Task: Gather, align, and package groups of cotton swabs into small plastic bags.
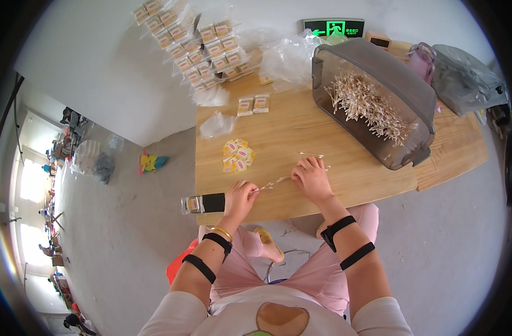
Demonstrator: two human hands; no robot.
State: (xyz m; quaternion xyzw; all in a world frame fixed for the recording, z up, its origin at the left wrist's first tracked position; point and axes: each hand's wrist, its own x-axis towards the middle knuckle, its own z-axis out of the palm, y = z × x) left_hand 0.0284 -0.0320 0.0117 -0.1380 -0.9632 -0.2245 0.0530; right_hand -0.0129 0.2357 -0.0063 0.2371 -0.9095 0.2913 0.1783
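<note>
Over the worktop (278, 208), our left grip (241, 199) pinches cotton swabs (262, 189) jutting out rightward, while our right grip (312, 178) pinches more swabs (283, 179) that point back leftward.

Swabs (368, 106) in bin (379, 64) on table (289, 126); cards (239, 157) left, packs (261, 104) behind cards.

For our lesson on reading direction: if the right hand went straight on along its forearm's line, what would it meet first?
Probably the single cotton swab just beyond the right hand, though their relative height is unclear.
</note>
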